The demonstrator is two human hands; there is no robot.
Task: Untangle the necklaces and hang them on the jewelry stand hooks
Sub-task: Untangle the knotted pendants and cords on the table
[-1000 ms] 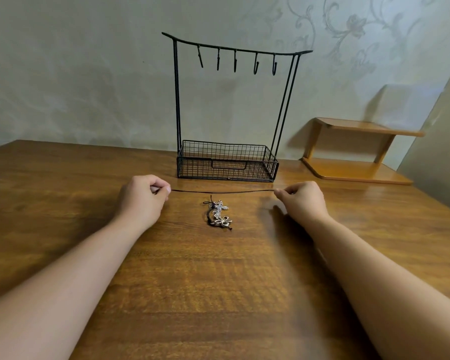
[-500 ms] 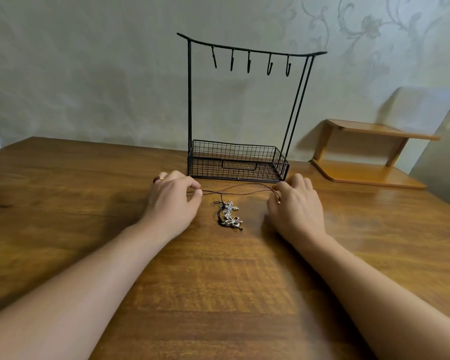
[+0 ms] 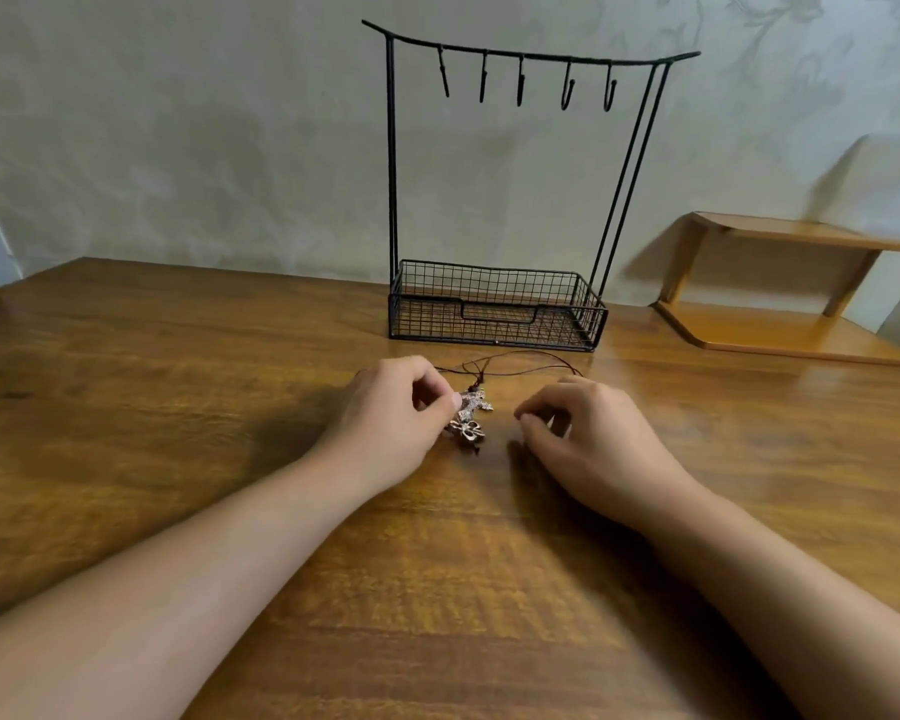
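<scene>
Pinching pendants point(image 3: 470, 417) w/ left hand point(image 3: 396, 413); right hand point(image 3: 583, 433) curled, grip unclear.

A wooden table point(image 3: 178, 407) spreads under both hands. Beyond the right hand, a small wooden shelf point(image 3: 780, 324) sits at the table's far edge, against the pale patterned wall point(image 3: 204, 122).

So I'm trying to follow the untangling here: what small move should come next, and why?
Probably the left hand, whose fingertips are at the metal pendants, should ease one pendant away from the other. The two lie bunched together on the table, their dark cords cross in loops just behind, and all five hooks on the jewelry stand are bare. Whether the right hand holds a cord is unclear.
</scene>
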